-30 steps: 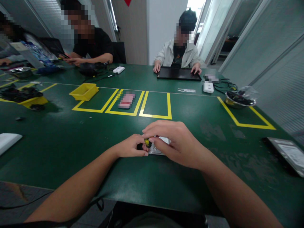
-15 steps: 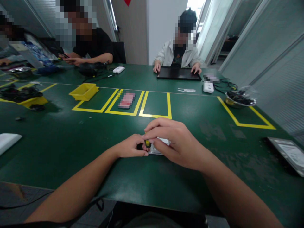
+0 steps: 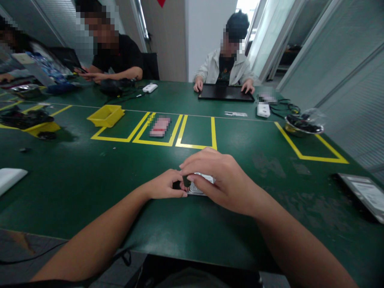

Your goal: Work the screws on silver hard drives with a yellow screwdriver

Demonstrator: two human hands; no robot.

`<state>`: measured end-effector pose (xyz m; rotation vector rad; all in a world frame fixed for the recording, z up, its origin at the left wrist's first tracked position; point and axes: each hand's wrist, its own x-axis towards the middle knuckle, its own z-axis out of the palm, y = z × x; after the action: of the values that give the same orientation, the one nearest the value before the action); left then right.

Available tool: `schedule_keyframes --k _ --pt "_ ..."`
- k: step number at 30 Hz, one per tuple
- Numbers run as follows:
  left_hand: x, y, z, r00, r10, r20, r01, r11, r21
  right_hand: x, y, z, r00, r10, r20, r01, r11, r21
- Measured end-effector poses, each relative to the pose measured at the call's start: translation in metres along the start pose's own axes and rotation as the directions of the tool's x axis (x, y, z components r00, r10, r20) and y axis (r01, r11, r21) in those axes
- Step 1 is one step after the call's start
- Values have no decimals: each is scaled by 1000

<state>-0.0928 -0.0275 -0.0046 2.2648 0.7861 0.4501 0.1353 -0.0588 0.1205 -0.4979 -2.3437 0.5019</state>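
Note:
In the middle of the near side lies a small silver hard drive [image 3: 203, 179], flat on the green table and mostly covered by my hands. My right hand [image 3: 223, 182] arches over it, thumb and fingers closed round the dark handle of a screwdriver [image 3: 186, 182] that stands roughly upright at the drive's left end; its tip is hidden. My left hand [image 3: 166, 185] rests on the table with curled fingers and thumb against that same left end, gripping the drive close to the screwdriver.
Another hard drive [image 3: 367, 194] lies at the right edge. Beyond my hands are taped yellow outlines, a phone [image 3: 160, 127], a yellow bin [image 3: 106, 116] and a metal bowl of dark parts [image 3: 304, 123]. Across the table, a person holds a black panel [image 3: 226, 93].
My right fingers have shifted slightly round the screwdriver handle, and its yellow patch no longer shows. My left hand and the hard drive stay in place.

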Motion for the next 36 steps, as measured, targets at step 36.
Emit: schedule_keyframes --k 36 --pt "2 4 -2 1000 -14 17 14 999 -33 -2 0 1 999 44 -16 -45 999 -11"
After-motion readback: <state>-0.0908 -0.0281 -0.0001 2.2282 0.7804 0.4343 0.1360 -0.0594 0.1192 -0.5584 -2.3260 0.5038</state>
